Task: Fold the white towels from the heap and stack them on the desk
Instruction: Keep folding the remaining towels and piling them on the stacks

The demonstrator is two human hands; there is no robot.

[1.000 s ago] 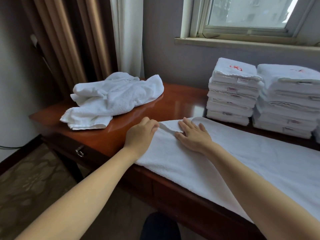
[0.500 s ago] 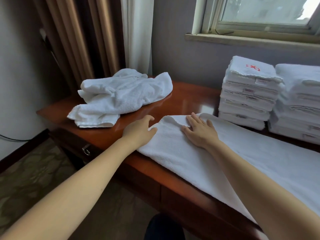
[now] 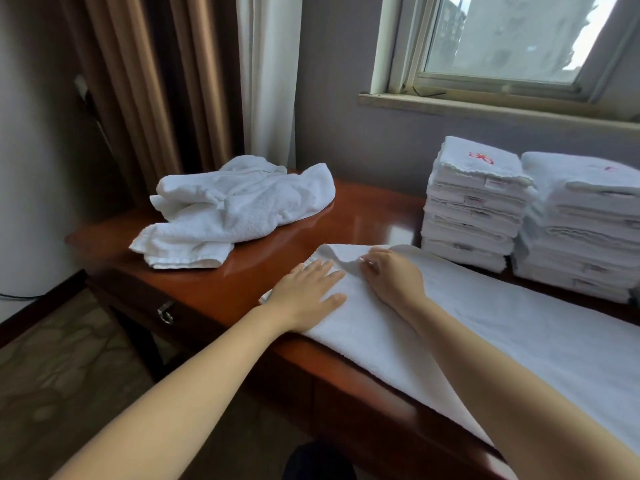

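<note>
The left hand (image 3: 308, 292) lies flat with fingers spread, pressing the left end of the long white towel (image 3: 502, 334), apparently to anchor it. The right hand (image 3: 391, 277), fingers curled, pinches a raised ridge of cloth just beside it, likely to draw that end over into a fold. The towel runs along the desk (image 3: 363, 216), right at its front edge. The unfolded heap (image 3: 239, 209) sits far left, and the bare wood between gives working room. Two folded stacks (image 3: 474, 206) stand close behind, limiting room rightward.
</note>
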